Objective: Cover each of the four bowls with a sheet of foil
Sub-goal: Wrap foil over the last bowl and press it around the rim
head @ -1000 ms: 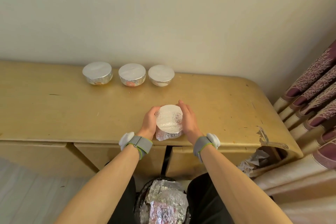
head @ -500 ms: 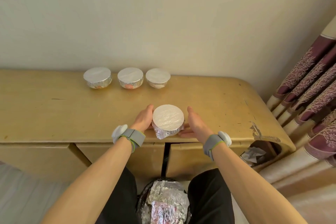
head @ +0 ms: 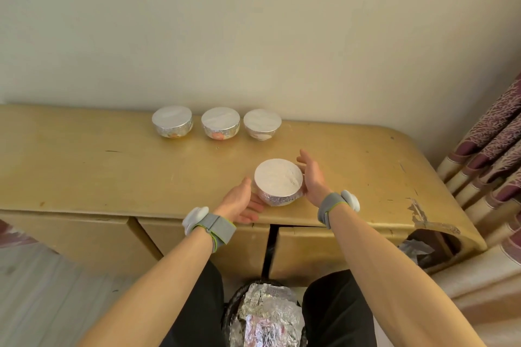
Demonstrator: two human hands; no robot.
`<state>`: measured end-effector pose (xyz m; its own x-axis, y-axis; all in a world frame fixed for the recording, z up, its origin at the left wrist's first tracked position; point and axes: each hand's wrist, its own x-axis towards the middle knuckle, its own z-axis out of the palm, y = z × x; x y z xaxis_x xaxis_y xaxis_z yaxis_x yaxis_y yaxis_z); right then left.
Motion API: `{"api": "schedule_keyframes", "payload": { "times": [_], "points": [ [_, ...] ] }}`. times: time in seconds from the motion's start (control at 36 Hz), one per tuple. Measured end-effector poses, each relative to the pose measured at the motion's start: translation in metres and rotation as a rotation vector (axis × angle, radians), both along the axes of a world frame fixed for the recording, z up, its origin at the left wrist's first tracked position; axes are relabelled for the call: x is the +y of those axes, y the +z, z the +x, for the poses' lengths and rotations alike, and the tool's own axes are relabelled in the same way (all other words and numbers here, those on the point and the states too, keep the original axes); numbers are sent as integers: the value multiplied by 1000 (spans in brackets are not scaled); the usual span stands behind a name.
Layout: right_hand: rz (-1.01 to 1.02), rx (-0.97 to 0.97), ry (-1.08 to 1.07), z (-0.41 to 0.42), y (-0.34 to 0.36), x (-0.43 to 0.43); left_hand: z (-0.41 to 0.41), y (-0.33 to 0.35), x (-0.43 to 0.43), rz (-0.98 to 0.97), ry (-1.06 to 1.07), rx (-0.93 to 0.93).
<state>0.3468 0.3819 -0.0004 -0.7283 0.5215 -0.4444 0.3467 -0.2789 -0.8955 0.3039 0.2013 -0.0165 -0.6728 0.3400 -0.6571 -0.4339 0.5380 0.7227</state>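
Note:
A foil-covered bowl [head: 278, 181] stands near the front edge of the golden wooden cabinet top [head: 112, 172]. My left hand [head: 242, 201] lies palm up at the bowl's lower left, fingers flat against its base. My right hand [head: 310, 175] stands edge-on at the bowl's right side, fingers straight and spread. Neither hand closes around the bowl. Three more foil-covered bowls sit in a row by the wall: the left bowl [head: 172, 121], the middle bowl [head: 220, 122] and the right bowl [head: 262, 124].
A black bin with crumpled foil [head: 267, 318] sits on the floor between my legs. Patterned curtains [head: 493, 144] hang at the right. The cabinet's right front edge is chipped [head: 420, 211], with crumpled material [head: 417, 248] in the opening below.
Both hands have come off the bowl's foil sides and opened. The left has dropped palm up to the base and the right has moved forward along the bowl's right side.

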Motion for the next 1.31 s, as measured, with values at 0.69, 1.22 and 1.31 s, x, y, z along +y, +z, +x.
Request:
{"api": "schedule_keyframes", "payload": {
  "times": [0.69,1.22,1.31],
  "points": [
    [2,44,-197,12,-21,0,-23,6,9,-19,74,407],
    [732,154,54,-7,-21,-31,-28,0,59,184,11,791],
    [679,140,36,-9,-23,-31,-30,-4,58,235,83,678]
  ]
}}
